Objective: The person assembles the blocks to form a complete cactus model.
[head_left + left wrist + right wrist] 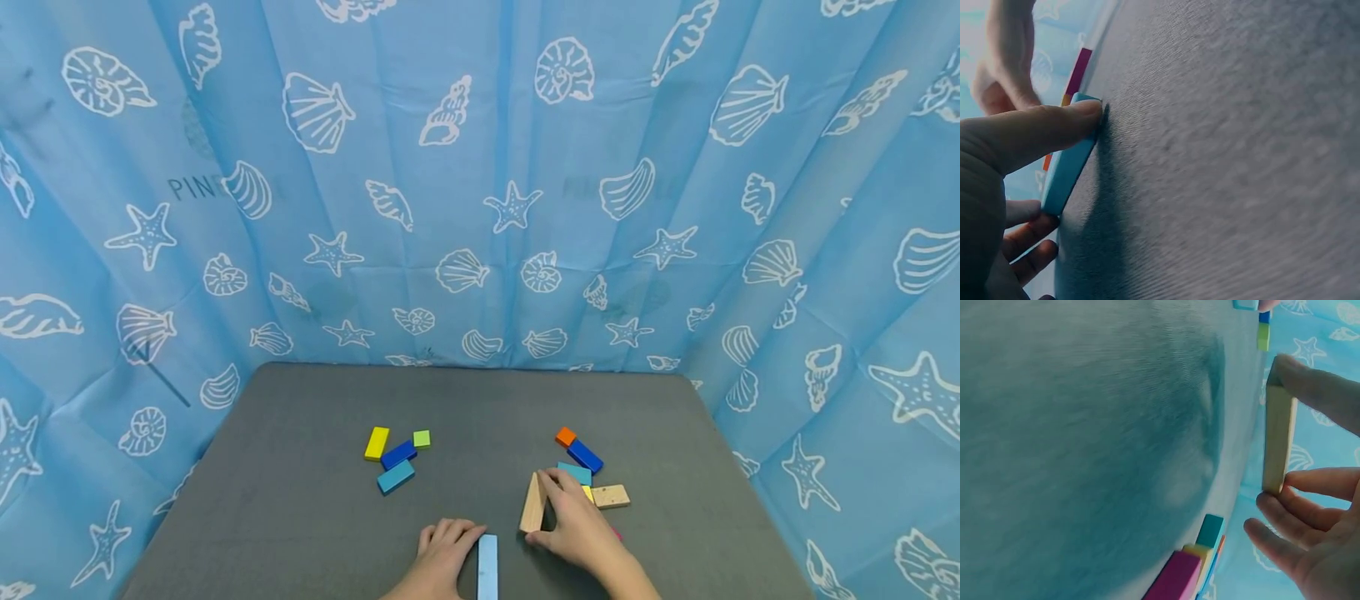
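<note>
My left hand (444,554) pinches a light blue wooden block (487,568) near the table's front edge. In the left wrist view, the thumb is at one end of that light blue block (1071,172) and the fingertips are at the other. To the right, my right hand (581,521) grips a plain wooden block (533,504) by its two ends, thumb against fingers. The right wrist view has this plain block (1279,437) raised above the grey cloth, long side showing.
Left of centre lie a yellow block (377,443), a dark blue block (399,455), a teal block (396,477) and a lime cube (422,439). Beyond my right hand are an orange cube (566,437), another dark blue block (585,457), a second teal block (574,473) and a bare wooden block (611,496).
</note>
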Demonstrator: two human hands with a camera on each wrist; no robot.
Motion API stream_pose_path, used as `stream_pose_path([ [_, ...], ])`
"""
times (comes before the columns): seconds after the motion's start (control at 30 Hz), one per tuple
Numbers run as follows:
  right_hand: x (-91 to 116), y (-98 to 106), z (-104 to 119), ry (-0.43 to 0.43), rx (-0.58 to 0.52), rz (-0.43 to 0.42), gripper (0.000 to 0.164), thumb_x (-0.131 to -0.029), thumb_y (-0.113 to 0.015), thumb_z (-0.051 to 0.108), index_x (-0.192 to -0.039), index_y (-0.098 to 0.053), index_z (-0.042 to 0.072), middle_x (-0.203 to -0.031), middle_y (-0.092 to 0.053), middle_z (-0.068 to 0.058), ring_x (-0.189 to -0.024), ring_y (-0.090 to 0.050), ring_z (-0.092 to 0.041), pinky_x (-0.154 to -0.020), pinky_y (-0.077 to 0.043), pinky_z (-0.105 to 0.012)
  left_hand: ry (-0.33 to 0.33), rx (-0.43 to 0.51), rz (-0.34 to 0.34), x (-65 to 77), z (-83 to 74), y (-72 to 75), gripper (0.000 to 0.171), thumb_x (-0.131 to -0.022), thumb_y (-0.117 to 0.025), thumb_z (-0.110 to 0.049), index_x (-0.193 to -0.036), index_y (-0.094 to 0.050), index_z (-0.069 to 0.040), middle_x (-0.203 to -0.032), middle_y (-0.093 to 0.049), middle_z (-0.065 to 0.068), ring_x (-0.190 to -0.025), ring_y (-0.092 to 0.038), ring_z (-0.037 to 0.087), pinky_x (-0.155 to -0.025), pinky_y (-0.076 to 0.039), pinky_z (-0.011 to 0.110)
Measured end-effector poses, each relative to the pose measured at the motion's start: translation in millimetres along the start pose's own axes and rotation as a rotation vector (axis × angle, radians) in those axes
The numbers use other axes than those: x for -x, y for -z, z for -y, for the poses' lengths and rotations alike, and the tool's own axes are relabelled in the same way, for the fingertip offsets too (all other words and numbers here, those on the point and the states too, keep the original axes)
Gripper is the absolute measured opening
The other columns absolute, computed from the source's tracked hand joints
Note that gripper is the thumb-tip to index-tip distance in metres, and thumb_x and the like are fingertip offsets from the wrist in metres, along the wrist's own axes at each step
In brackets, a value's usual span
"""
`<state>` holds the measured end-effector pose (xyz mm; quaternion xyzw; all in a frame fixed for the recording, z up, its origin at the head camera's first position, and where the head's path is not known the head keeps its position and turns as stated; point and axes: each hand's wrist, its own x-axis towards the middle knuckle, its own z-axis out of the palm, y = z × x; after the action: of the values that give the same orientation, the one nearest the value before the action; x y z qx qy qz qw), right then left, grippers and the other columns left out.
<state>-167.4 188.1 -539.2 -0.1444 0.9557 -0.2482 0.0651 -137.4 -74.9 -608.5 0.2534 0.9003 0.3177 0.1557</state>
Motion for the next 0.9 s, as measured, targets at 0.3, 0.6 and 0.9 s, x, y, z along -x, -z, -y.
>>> stream_pose_path([
  [0.3, -23.0, -4.3, 5.5, 0.060, -0.058, 0.068, 0.092, -0.075, -0.090, 0.037, -0.146, -0.047, -0.004, -0.145, -0.048, -0.020, -0.129, -0.051, -0.037, -0.103, -0.045, -0.058, 0.012, 0.032, -0.024, 3.1, -2.5, -2.8, 0.100, -0.070, -0.075, -0.076, -0.149, -0.048, -0.022, -0.137, -0.050, 0.000, -0.122, -0.044, 0.022, -0.102, -0.033, 0.058],
  [0.6, -43.0, -13.9, 13.5, 0.134, -0.085, 0.125, 0.094, -0.077, -0.088, 0.040, -0.150, -0.045, -0.001, -0.146, -0.047, -0.016, -0.130, -0.051, -0.034, -0.100, -0.049, -0.054, 0.143, 0.099, -0.044, 5.2, -3.2, -6.8, 0.111, -0.059, -0.082, -0.077, -0.146, -0.053, -0.014, -0.138, -0.042, 0.001, -0.121, -0.038, 0.022, -0.108, -0.030, 0.060],
  [0.9, -45.4, -20.6, 19.2, 0.165, -0.123, 0.212, 0.092, -0.079, -0.087, 0.036, -0.151, -0.043, 0.001, -0.149, -0.045, -0.016, -0.132, -0.050, -0.036, -0.103, -0.047, -0.054, 0.197, 0.102, -0.064, 6.5, -7.1, -12.4, 0.111, -0.057, -0.080, -0.080, -0.143, -0.055, -0.015, -0.139, -0.042, 0.003, -0.126, -0.039, 0.027, -0.108, -0.033, 0.061],
])
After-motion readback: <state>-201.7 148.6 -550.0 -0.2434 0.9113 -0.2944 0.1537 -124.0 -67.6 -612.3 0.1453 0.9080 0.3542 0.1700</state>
